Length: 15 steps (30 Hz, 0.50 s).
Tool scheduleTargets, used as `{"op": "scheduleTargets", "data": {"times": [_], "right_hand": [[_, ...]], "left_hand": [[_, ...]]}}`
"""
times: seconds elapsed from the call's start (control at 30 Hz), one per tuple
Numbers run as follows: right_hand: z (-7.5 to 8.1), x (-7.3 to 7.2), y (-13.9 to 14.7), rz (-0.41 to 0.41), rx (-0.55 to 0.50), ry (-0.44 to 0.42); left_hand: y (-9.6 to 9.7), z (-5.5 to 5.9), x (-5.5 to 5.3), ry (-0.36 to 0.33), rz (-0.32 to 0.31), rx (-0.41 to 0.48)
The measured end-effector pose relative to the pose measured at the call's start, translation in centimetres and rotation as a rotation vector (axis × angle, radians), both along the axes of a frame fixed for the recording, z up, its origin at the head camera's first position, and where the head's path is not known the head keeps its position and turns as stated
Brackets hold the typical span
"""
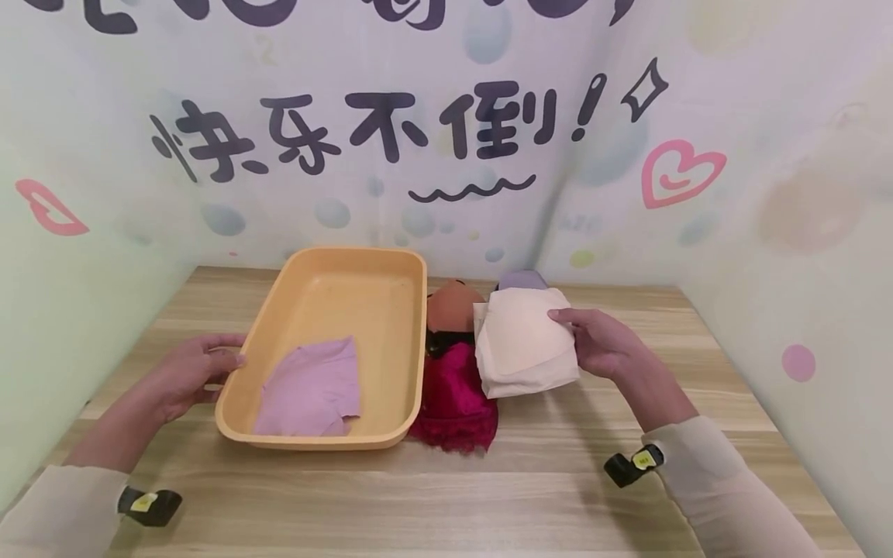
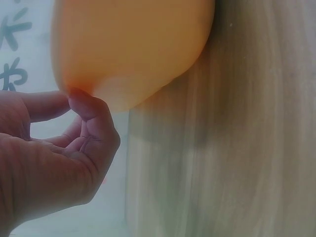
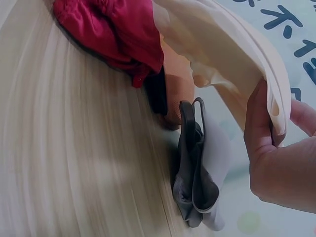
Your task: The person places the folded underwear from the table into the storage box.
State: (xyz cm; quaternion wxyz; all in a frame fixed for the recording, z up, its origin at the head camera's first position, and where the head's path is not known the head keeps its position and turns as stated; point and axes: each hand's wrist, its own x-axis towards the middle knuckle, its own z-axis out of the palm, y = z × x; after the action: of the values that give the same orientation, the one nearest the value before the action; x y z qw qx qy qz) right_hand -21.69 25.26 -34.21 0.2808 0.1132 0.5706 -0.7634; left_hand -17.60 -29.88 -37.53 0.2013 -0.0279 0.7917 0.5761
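Note:
My left hand (image 1: 198, 372) pinches the left rim of a yellow plastic tray (image 1: 391, 260); the left wrist view shows thumb and finger meeting at its edge. Inside the tray, toward the near end, lies a lilac piece of fabric clothing (image 1: 310, 391). On the right, my right hand (image 1: 600, 341) grips a folded cream bra (image 1: 526, 341) by its right edge, thumb on top, above the table. Under and behind it are a magenta lace-edged bra (image 1: 456, 403), an orange-brown bra (image 1: 453, 306) and a grey-lilac folded garment (image 3: 212, 163), partly hidden in the head view.
A wood-grain table (image 1: 488, 504) carries everything. A printed fabric backdrop (image 1: 335, 209) stands along the table's far edge, with pale walls on both sides. The magenta and orange-brown bras lie close against the tray's right side.

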Motion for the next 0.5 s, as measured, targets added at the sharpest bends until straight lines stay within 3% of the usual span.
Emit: {"op": "scheduleTargets", "data": {"times": [0.5], "right_hand": [[-0.3, -0.3, -2.3, -0.044, -0.055, 0.025]], "left_hand": [[0.0, 0.0, 0.0, 0.003, -0.006, -0.004]]}}
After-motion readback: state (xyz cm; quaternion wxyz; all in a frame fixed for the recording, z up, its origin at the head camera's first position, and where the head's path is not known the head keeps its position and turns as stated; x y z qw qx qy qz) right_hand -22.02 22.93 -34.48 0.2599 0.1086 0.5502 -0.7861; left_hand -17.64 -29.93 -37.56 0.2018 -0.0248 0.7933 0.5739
